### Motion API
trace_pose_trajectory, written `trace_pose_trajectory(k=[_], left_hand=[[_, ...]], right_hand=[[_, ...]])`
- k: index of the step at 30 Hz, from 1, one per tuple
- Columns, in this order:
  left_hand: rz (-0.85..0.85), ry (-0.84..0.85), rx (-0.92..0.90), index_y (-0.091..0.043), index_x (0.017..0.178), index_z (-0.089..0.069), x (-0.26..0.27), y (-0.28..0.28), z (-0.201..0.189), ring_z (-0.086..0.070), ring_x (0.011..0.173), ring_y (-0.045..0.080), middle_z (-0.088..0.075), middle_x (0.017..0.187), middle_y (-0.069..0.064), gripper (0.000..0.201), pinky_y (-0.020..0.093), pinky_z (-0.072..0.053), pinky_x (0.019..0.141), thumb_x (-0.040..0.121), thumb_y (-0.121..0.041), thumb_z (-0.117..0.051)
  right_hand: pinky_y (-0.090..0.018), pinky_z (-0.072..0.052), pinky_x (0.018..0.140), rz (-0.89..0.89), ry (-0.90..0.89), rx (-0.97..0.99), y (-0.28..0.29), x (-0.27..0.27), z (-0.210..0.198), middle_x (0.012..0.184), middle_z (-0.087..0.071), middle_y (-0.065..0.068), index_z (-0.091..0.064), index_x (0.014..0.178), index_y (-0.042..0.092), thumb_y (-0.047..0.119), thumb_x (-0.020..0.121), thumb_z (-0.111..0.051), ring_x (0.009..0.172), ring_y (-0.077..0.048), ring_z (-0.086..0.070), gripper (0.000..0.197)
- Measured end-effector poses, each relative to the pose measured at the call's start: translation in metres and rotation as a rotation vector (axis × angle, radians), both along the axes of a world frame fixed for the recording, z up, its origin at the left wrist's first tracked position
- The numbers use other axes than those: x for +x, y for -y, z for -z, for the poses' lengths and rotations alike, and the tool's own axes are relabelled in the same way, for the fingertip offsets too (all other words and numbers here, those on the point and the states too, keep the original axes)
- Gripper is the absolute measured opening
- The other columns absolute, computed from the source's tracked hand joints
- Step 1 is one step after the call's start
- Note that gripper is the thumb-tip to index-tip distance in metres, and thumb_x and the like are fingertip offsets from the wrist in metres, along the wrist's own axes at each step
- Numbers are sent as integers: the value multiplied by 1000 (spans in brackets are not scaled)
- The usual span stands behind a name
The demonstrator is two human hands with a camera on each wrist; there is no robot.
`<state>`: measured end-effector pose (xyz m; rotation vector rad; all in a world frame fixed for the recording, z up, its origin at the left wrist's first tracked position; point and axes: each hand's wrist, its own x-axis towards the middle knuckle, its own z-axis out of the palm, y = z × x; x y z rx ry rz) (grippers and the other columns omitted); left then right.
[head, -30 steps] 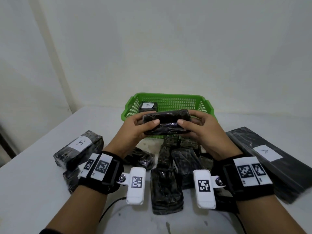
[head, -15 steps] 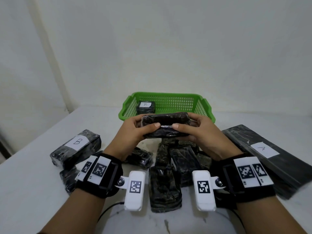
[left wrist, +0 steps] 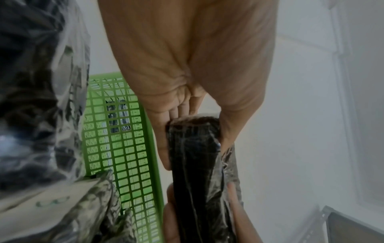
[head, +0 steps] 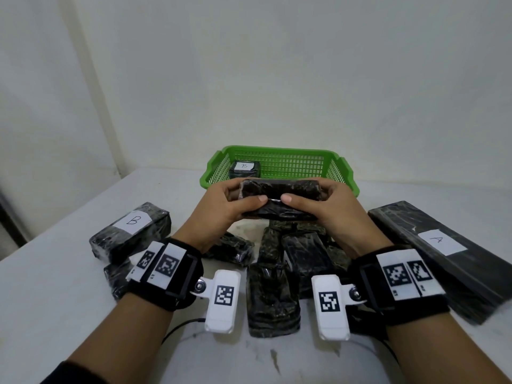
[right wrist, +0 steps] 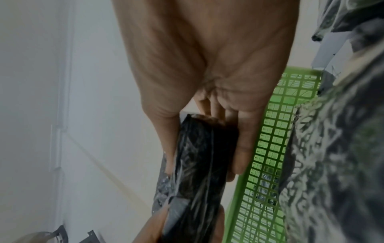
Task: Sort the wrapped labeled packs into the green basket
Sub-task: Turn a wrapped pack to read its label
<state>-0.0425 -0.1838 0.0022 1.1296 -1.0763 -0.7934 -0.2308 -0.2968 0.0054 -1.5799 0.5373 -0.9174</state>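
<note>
While both hands work together, a black oblong pack wrapped in clear film (head: 279,199) is held level above the tabletop (head: 55,295), just near of the green perforated plastic basket (head: 343,173). Left hand (head: 224,209) grips its left end, thumb on the near face, fingers (left wrist: 164,148) curled round the far side. Right hand (head: 329,212) grips the right end the same way; fingers (right wrist: 243,148) wrapped over the pack. No label visible on the held pack. Inside the basket, far left corner: one small black wrapped pack with white label "B" (head: 244,169). Left on tabletop: black wrapped block labelled "B" (head: 130,231). Right: long flat black wrapped pack labelled "A" (head: 443,253). Near centre, below the hands: heap of black wrapped packs (head: 279,273), labels not readable.
</note>
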Motion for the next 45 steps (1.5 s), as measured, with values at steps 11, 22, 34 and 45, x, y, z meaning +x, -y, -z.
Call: trace_pose_trajectory(k=[11,22,34,45], left_hand=[[64,-28,-1,-6,128,-65,8,1,1,-70,113,28,-73,123,16,58,40,-56,98,74,-14,-82],[-39,229,-131,-6,128,-59,8,-7,-5,-65,121,28,-69,127,14,57,31,-55,102,78,16,-75],[-16,53,-28,-7,124,-67,4,2,0,-69,117,32,-74,121,13,54,51,-51,105,78,-32,-81],[-42,-62,-69,12,137,-51,7,4,-2,-70,116,27,-69,128,21,77,37,-57,96,79,-27,-80]], right_hand=[[-50,-58,101,-32,17,-24,4,0,0,109,-81,-7,-77,111,16,35,62,-99,104,-27,-77,57],[-44,-62,92,-132,30,156,0,0,-4,125,-75,-12,-65,132,5,42,73,-88,114,-24,-73,73],[-52,-56,103,-44,59,79,7,4,3,113,-79,-10,-73,117,5,48,57,-98,107,-27,-76,78],[-50,-57,101,-60,41,84,3,4,3,115,-79,-8,-69,119,5,38,53,-101,109,-25,-76,81]])
